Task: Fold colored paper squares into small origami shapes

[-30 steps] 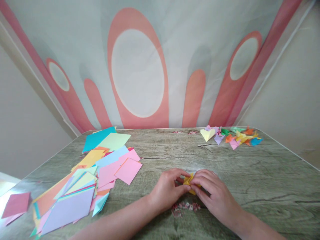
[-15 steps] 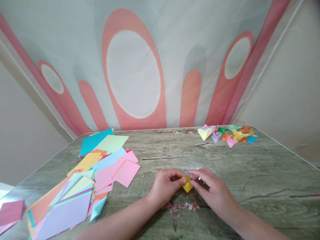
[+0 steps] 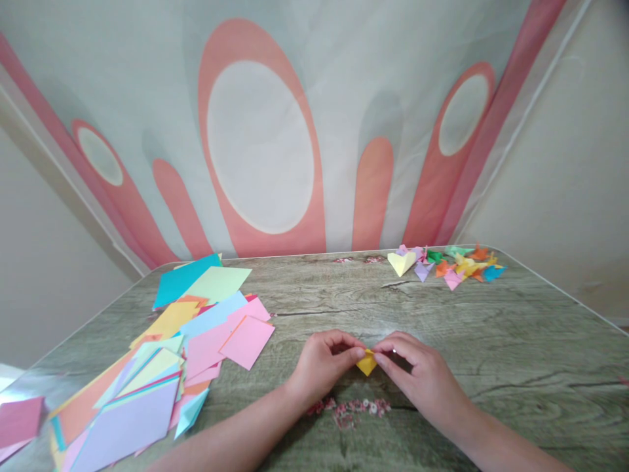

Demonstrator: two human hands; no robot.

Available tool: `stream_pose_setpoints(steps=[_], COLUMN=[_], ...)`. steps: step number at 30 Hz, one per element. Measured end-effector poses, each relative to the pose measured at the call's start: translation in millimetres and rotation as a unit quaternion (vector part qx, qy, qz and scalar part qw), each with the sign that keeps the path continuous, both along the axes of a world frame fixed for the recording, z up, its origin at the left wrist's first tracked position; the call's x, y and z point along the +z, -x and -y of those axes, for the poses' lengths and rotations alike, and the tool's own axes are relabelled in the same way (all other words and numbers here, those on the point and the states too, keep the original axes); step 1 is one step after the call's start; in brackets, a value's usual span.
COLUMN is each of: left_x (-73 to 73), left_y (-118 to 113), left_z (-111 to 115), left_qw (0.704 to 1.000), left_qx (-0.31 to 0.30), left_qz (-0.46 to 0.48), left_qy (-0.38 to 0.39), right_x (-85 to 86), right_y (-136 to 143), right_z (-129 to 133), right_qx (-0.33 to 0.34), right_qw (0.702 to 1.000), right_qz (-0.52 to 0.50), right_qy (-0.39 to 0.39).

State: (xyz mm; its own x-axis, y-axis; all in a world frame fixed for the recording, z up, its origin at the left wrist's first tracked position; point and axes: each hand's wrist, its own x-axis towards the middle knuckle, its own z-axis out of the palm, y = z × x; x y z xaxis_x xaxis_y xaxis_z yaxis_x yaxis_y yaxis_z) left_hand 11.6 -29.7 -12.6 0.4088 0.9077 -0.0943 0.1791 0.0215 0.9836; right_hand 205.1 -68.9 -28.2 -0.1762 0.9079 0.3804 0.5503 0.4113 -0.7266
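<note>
A small folded piece of yellow origami paper (image 3: 366,364) is held between my two hands, just above the table, with one point facing down toward me. My left hand (image 3: 328,366) pinches its left corner between thumb and fingers. At the right corner, the thumb and index finger of my right hand (image 3: 413,368) are closed on the paper. My fingertips hide its upper side corners.
On the left of the wooden-patterned table (image 3: 314,298) lies a spread of coloured paper sheets (image 3: 132,419). Folded paper figures (image 3: 472,265) cluster at the far right, beside a pale yellow paper heart (image 3: 401,263). A patterned backdrop (image 3: 339,164) rises behind the table.
My right thumb and index finger have closed in on the right corner of the yellow paper. The left hand keeps its pinch, and the loose sheets have not moved.
</note>
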Motion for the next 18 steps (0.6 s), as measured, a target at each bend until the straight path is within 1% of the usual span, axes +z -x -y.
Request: stream_pose_setpoints(steps=[3,5,7,12,18], left_x=[6.4,8.5,8.8,7.8,9.1], left_y=[1.5,3.1,4.5,4.4,4.4], left_z=[1.4,1.2,0.7,1.8,7.8], left_qw=[0.991,0.977,0.966,0.957,0.945], left_qx=[0.010,-0.007,-0.022,-0.022,-0.067], left_qz=[-0.091,-0.132,-0.152,-0.162,-0.160], left_qy=[-0.099,-0.167,-0.210,-0.239,-0.276], right_x=[-0.9,-1.4,-1.7,-1.0,0.8], right_y=[-1.0,-1.6,-1.7,0.1,1.4], right_z=[0.0,-0.1,-0.3,0.1,1.2], right_qx=[0.005,0.006,0.003,-0.001,-0.001], right_qw=[1.000,0.999,0.999,1.000,1.000], right_qz=[-0.001,-0.002,-0.005,0.000,-0.008], right_qy=[-0.026,-0.035,-0.039,-0.030,-0.005])
